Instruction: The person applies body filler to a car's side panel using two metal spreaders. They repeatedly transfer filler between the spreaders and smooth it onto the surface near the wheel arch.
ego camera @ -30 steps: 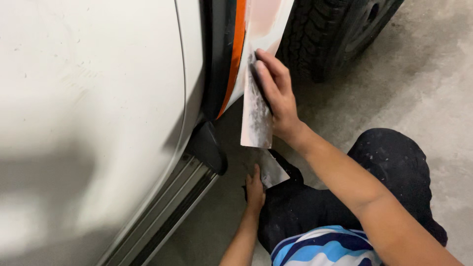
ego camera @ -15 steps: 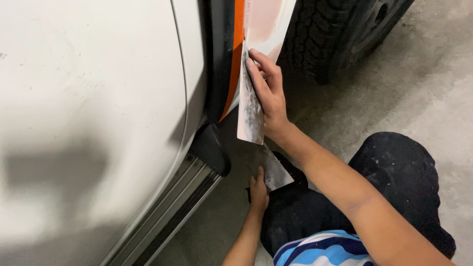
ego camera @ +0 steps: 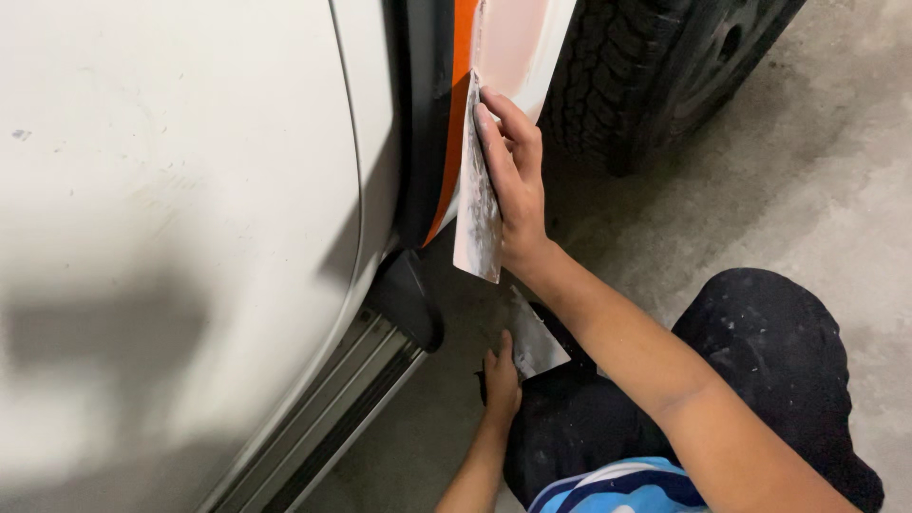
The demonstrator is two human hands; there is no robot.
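A: Right hand [ego camera: 513, 180] was up at the rear edge of the wheel arch, fingers [ego camera: 494, 133] laid out nearly flat and pressed along a wide spreader blade [ego camera: 478, 204], thumb hidden behind it. The blade was smeared grey and pink and stood on edge against the pale pink filler patch [ego camera: 513, 47] on the white panel.

B: And the other hand?

A: Left hand [ego camera: 501, 380] was low, near the floor beside the knee. Fingers curled round the handle end of a smaller putty knife [ego camera: 534, 344]; its blade pointed up and away, apart from the car body.

B: Surroundings?

A: Orange tape strip [ego camera: 454, 114] ran down the dark door gap just left of the filler. White door [ego camera: 171, 218] filled the left side, with a ribbed running board [ego camera: 370, 370] beneath. Tyre [ego camera: 646, 76] stood just right of the patch on a grey concrete floor [ego camera: 817, 180]. Person knelt in dark trousers [ego camera: 760, 351].
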